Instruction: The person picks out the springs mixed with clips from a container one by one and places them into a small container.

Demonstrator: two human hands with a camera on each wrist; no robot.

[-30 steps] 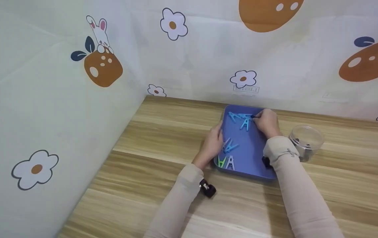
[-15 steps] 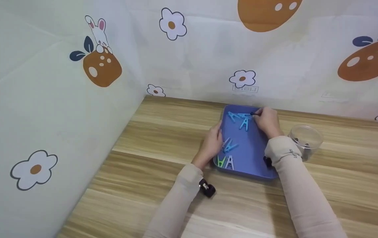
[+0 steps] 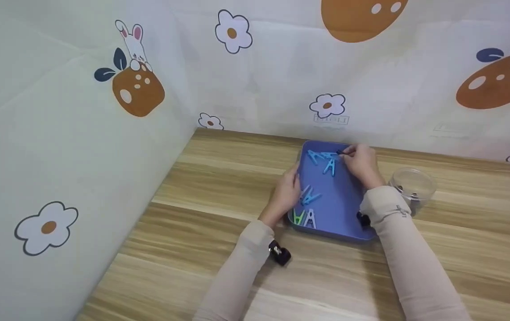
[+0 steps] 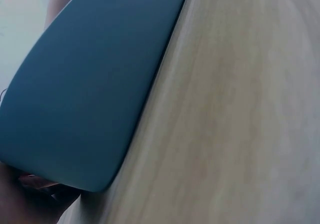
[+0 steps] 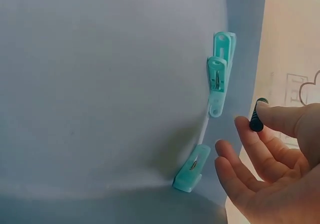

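A blue tray (image 3: 333,207) lies on the table. My left hand (image 3: 285,194) grips its left wall, thumb at the rim. In the left wrist view the tray's outer side (image 4: 95,83) fills the upper left. Over the tray's far right corner, my right hand (image 3: 362,162) pinches a small black ribbed cylinder (image 5: 257,115) between thumb and forefinger, the other fingers loosely bent. Close by, blue clothespins (image 3: 330,167) lie at the tray's far end; they look teal in the right wrist view. Along its left side are another blue clothespin (image 3: 311,196), a green one (image 3: 298,217) and pale ones.
A clear round container (image 3: 413,185) with dark small things inside stands right of the tray, beside my right sleeve. The wood-grain table (image 3: 219,187) meets a patterned backdrop (image 3: 259,80) behind the tray and at left.
My right forearm has shifted slightly right and the right hand slightly up, still pinching the black cylinder. The left hand and the clothespins stay in place.
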